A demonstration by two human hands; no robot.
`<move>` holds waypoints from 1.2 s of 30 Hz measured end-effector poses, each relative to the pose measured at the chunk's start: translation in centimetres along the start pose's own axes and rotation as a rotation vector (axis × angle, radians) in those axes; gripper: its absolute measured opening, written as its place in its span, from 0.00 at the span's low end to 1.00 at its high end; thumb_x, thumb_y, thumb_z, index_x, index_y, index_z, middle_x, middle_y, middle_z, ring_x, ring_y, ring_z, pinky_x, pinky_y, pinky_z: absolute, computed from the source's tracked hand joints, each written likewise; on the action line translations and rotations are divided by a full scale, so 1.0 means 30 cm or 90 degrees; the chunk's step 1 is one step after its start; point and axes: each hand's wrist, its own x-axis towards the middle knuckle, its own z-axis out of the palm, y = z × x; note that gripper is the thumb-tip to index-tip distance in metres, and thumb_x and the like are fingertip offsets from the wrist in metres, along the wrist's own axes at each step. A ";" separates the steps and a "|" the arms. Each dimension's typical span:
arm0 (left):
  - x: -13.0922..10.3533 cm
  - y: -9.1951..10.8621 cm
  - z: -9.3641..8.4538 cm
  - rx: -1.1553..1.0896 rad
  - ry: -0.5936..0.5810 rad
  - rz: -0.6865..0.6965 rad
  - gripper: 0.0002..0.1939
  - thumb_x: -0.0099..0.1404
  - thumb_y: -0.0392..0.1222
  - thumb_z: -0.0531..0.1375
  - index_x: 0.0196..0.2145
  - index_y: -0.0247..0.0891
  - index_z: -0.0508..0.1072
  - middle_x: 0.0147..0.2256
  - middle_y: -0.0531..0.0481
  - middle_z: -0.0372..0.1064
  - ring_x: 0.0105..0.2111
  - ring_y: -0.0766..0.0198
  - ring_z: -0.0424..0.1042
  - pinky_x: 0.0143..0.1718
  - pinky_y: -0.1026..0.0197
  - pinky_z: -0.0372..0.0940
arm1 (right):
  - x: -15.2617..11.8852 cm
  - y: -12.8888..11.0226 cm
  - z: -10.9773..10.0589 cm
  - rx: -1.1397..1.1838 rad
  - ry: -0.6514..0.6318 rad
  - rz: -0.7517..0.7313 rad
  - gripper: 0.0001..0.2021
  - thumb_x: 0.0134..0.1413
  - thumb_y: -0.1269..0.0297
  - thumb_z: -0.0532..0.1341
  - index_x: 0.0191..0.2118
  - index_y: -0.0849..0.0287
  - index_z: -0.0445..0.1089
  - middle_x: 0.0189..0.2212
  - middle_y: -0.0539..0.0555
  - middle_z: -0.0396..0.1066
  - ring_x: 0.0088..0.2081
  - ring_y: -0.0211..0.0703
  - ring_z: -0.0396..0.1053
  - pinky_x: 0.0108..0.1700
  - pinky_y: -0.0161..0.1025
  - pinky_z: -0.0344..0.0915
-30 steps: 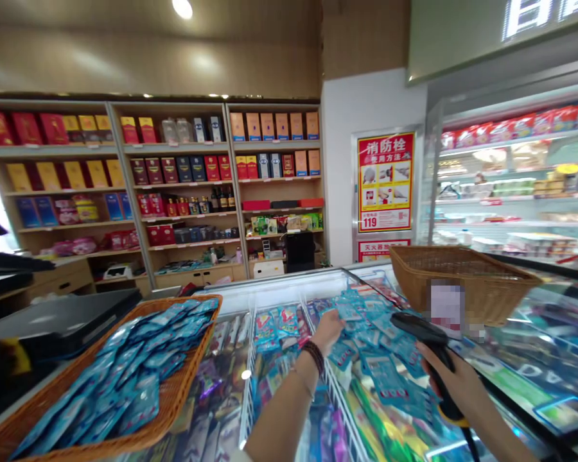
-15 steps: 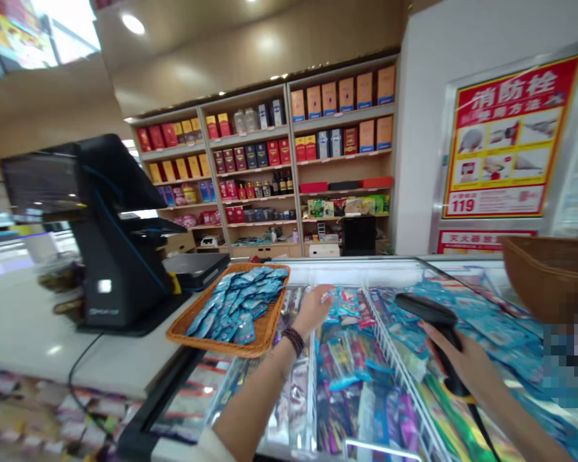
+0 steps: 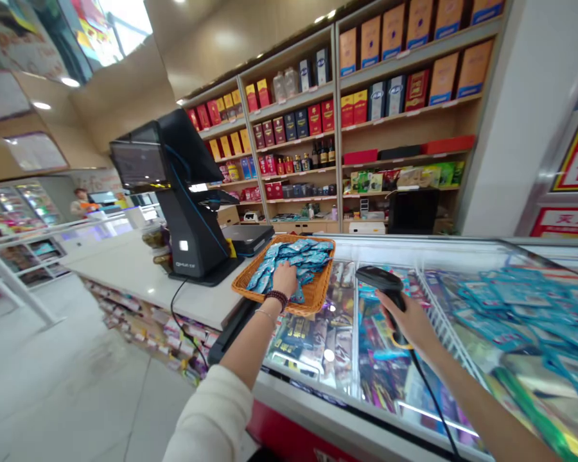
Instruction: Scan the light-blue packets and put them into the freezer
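While blue packets point(image 3: 313, 255) lie heaped in the basket point(image 3: 319, 294), the left hand point(image 3: 285, 280) is down among them, whether gripping any I cannot tell; the right hand point(image 3: 411, 319) is wrapped round the scanner point(image 3: 379, 278) above the freezer point(image 3: 289, 399).

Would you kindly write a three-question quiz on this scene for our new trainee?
1. Choose one: the right hand holds (a) a bottle, (b) a handheld scanner or (c) a cup.
2. True or false: the device in that hand is cordless.
3. Fill in the blank: the left hand is at a wicker basket filled with blue ____.

Key:
1. b
2. False; a dark cable runs down from its handle.
3. packets
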 end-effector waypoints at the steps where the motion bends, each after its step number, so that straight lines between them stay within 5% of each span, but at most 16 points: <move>1: 0.008 0.004 0.004 0.007 -0.003 0.005 0.17 0.68 0.32 0.57 0.52 0.32 0.77 0.55 0.30 0.71 0.57 0.46 0.70 0.56 0.52 0.65 | -0.004 0.006 0.003 -0.015 -0.008 -0.005 0.25 0.56 0.38 0.64 0.21 0.53 0.64 0.11 0.46 0.64 0.13 0.37 0.62 0.20 0.36 0.59; 6: 0.054 0.031 0.017 -0.001 -0.011 -0.003 0.17 0.70 0.30 0.52 0.44 0.33 0.81 0.46 0.33 0.79 0.50 0.50 0.78 0.51 0.55 0.69 | -0.009 0.041 -0.027 0.007 0.012 0.006 0.26 0.57 0.38 0.64 0.22 0.54 0.65 0.12 0.46 0.64 0.13 0.36 0.60 0.20 0.36 0.59; 10: 0.045 0.025 0.020 -0.052 0.053 -0.032 0.17 0.73 0.34 0.51 0.50 0.36 0.79 0.46 0.36 0.80 0.49 0.52 0.79 0.51 0.57 0.69 | -0.003 0.054 -0.045 0.050 0.027 0.047 0.26 0.52 0.37 0.67 0.22 0.55 0.66 0.12 0.47 0.66 0.13 0.37 0.61 0.18 0.36 0.58; 15: -0.001 0.045 0.045 -0.535 0.223 -0.090 0.14 0.70 0.36 0.56 0.46 0.36 0.80 0.38 0.42 0.82 0.40 0.56 0.81 0.47 0.57 0.72 | -0.023 0.021 -0.034 0.038 0.035 0.037 0.26 0.54 0.38 0.66 0.22 0.55 0.65 0.11 0.46 0.64 0.13 0.36 0.61 0.18 0.35 0.58; 18: -0.032 0.110 0.074 -0.853 0.245 -0.064 0.14 0.70 0.43 0.58 0.43 0.34 0.81 0.38 0.41 0.82 0.39 0.57 0.81 0.46 0.56 0.74 | -0.035 0.006 -0.030 0.032 0.045 0.030 0.25 0.53 0.38 0.67 0.22 0.55 0.66 0.12 0.46 0.65 0.13 0.35 0.61 0.18 0.35 0.59; 20: -0.052 0.170 0.090 -0.945 0.243 -0.049 0.13 0.67 0.46 0.63 0.39 0.33 0.81 0.38 0.40 0.82 0.39 0.57 0.81 0.47 0.54 0.74 | -0.036 0.012 -0.034 0.034 0.051 0.030 0.25 0.54 0.38 0.67 0.23 0.55 0.66 0.14 0.46 0.66 0.13 0.35 0.62 0.18 0.35 0.59; 24: -0.082 0.302 0.112 -1.000 0.223 -0.038 0.10 0.58 0.37 0.69 0.39 0.33 0.82 0.39 0.39 0.83 0.40 0.55 0.82 0.48 0.53 0.74 | -0.031 0.041 -0.051 0.060 0.035 0.022 0.25 0.53 0.37 0.66 0.24 0.55 0.66 0.13 0.46 0.65 0.14 0.36 0.62 0.18 0.35 0.61; 30: -0.110 0.471 0.188 -1.070 0.195 -0.037 0.10 0.60 0.32 0.65 0.40 0.35 0.83 0.41 0.41 0.83 0.42 0.56 0.82 0.50 0.52 0.74 | -0.043 0.033 -0.064 0.068 0.032 0.028 0.26 0.54 0.35 0.64 0.23 0.53 0.66 0.13 0.47 0.64 0.14 0.38 0.61 0.17 0.37 0.63; 36: -0.097 0.515 0.302 -1.068 0.179 -0.124 0.11 0.57 0.29 0.65 0.39 0.35 0.82 0.40 0.39 0.82 0.41 0.55 0.82 0.50 0.51 0.74 | -0.055 0.000 -0.061 0.005 0.031 0.012 0.27 0.53 0.33 0.63 0.22 0.52 0.66 0.12 0.49 0.66 0.14 0.41 0.63 0.18 0.39 0.64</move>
